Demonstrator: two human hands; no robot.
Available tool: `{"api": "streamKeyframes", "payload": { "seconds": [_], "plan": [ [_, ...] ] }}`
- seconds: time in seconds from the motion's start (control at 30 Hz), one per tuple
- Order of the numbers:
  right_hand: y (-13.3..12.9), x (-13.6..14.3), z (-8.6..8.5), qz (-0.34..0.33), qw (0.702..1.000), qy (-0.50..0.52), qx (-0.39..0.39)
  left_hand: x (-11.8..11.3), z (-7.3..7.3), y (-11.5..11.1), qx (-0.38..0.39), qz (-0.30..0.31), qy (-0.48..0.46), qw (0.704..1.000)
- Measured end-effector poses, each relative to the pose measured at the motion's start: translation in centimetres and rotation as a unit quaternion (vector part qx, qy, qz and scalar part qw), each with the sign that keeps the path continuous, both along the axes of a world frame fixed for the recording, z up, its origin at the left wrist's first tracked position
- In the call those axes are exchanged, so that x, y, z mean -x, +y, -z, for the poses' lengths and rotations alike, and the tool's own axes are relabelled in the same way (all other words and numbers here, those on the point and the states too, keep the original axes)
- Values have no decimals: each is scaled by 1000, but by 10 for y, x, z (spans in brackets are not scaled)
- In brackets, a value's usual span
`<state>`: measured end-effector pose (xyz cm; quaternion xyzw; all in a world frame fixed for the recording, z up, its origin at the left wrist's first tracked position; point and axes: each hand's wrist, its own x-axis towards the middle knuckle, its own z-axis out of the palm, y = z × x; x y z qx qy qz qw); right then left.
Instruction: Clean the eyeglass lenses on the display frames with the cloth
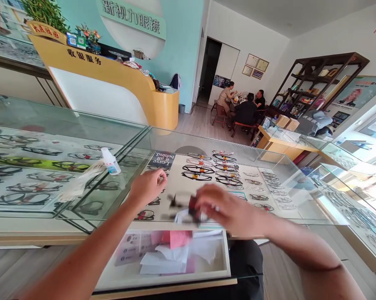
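Observation:
My right hand, smeared by motion, grips a pair of eyeglasses with a dark frame above the front of the glass showcase. A dark red patch shows on the glasses near my fingers. To its left, my left hand hovers over the showcase with its fingers curled in, and nothing shows in them. Rows of eyeglasses with small red and yellow tags lie beneath the glass. A white bottle with a blue label stands left of my left hand, beside a crumpled pale cloth.
Below the showcase, a pulled-out drawer contains white papers and a pink paper. Another showcase with eyeglasses adjoins on the left. Beyond stands a yellow-and-white counter. Several people sit around a table at the back.

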<state>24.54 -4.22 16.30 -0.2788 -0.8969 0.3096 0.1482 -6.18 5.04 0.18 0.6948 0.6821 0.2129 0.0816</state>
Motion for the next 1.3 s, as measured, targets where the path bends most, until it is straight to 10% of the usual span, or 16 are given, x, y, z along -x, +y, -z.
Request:
{"api": "streamKeyframes", "payload": {
  "seconds": [0.17,0.4,0.7,1.3],
  "plan": [
    [136,13,-13,156,949,-144,-232,0,1,2,8,-15,0,1000],
    [266,41,50,214,907,-270,-241,1,-2,2,44,-28,-9,999],
    [297,49,95,202,891,-323,-247,-3,-8,-4,56,-42,-16,997],
    [307,50,103,259,884,-310,-235,-6,-14,-7,57,-38,-13,998]
  ]
}}
